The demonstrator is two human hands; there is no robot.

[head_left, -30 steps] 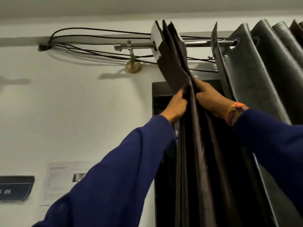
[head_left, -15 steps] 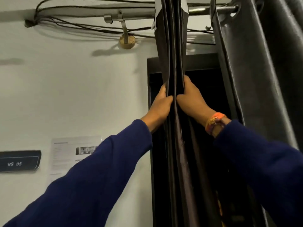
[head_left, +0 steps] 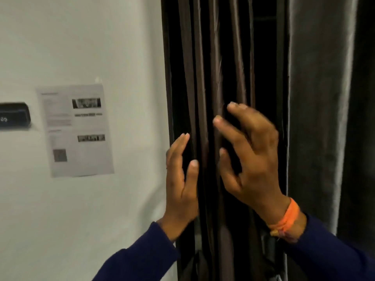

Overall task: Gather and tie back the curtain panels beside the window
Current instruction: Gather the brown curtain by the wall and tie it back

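A dark brown curtain panel (head_left: 205,78) hangs bunched in narrow vertical folds in front of the black window frame. My left hand (head_left: 180,183) is at the bundle's left edge with straight fingers, holding nothing. On the bundle's right side, my right hand (head_left: 249,157) hovers with fingers spread and loosely bent, an orange band on its wrist. Neither hand grips the fabric. A second, grey curtain panel (head_left: 320,118) hangs at the right.
A white wall takes up the left half. On the wall are a printed paper sheet (head_left: 77,128) and a dark sign plate (head_left: 14,116) at the far left edge. Dark blue sleeves cover both of my forearms.
Both hands slid down the gathered folds from near the rod and let go of the fabric, fingers now spread. The view dropped; rod and cables are out of sight.
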